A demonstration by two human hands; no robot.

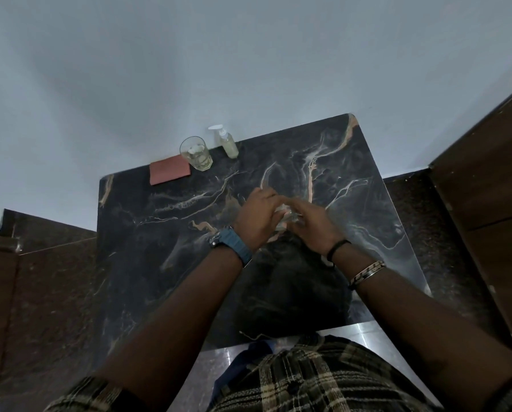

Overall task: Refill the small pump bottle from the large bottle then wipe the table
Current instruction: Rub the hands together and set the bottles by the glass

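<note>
left hand [259,217] | right hand [309,223] | both curled round a clear thing (blurred); pump bottle [228,144] apart

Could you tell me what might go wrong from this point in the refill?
Both hands, left and right, hide the clear item they hold, so a slip could spill onto the table. The glass and pump bottle stand at the far edge and could be knocked off.

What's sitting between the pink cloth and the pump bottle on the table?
A clear drinking glass stands between the pink cloth and the pump bottle, seen in the head view.
</note>
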